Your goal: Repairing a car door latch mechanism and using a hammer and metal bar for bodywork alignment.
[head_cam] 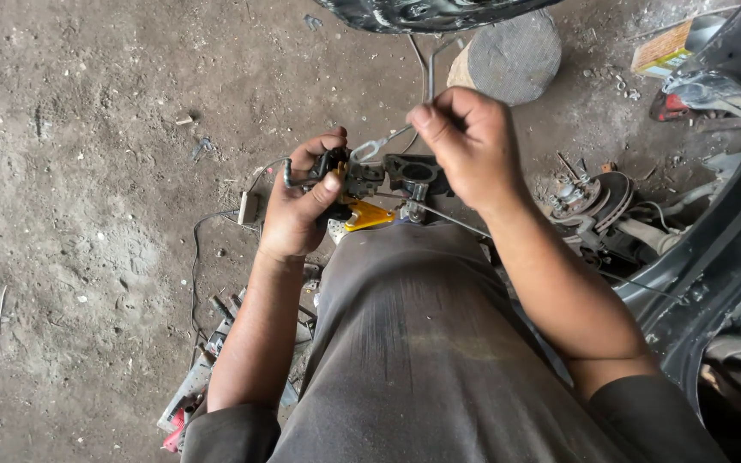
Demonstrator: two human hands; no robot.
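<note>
Far left is just bare dirt floor (87,214) with a few scraps. Down at the near left, beside the person's leg, there's a flat whitish thing with a red end (183,411) lying on the ground, can't really tell what it is. A thin wire (195,257) runs up from there to a small pale block (248,207).

The left hand (302,206) is wrapped around a black mechanism with a yellow plastic part (369,193), thumb pressed across its front, so it's closed on it, held just above the knee. The mechanism's long axis runs left to right, stretching from the left hand toward the right hand.

The right hand (465,141) is closed in a fist with thumb and forefinger pinching a thin metal rod (383,144). The rod slants down-left from that pinch to the top of the mechanism, so both hands are right on it, left one carrying the weight.

Farther back sits a round grey block (512,56). To the right there's a wheel hub with studs (585,201) and a dark car body panel (731,197). Far top right lies a flat orange-brown box (662,47); beside it is a red-and-black object (669,105).
</note>
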